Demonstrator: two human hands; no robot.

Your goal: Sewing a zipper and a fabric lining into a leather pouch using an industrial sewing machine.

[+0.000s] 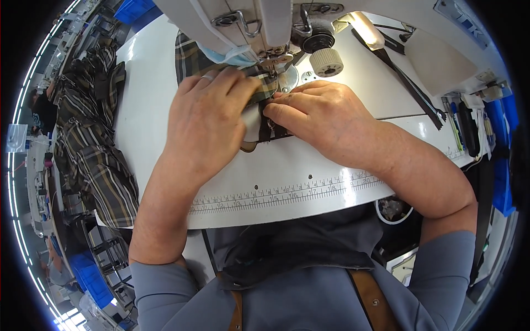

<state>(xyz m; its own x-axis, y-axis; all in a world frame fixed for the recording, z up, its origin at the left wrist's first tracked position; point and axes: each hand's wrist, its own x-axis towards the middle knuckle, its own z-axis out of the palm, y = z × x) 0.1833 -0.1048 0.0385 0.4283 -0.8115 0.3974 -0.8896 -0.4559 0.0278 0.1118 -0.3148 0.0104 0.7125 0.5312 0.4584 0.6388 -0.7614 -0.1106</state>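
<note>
Plaid cloth (187, 55): beneath machine head (274, 25), extending left.
Left hand (207, 113): on cloth; grip unclear.
Right hand (326, 118): near side of machine head, pinching dark strip (265, 128).
Sewing: apparently unfinished, stitching hidden; zipper (408, 83) right of machine head, loose.

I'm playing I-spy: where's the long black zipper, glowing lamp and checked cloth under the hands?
Long black zipper (410, 84): head view, middle of its length.
Lamp (368, 31): head view, its bright part.
Checked cloth (189, 59): head view, its upper-left part.

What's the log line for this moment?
left hand: on plaid cloth; right hand: at dark piece; lamp: lit; zipper: lying on table
</note>
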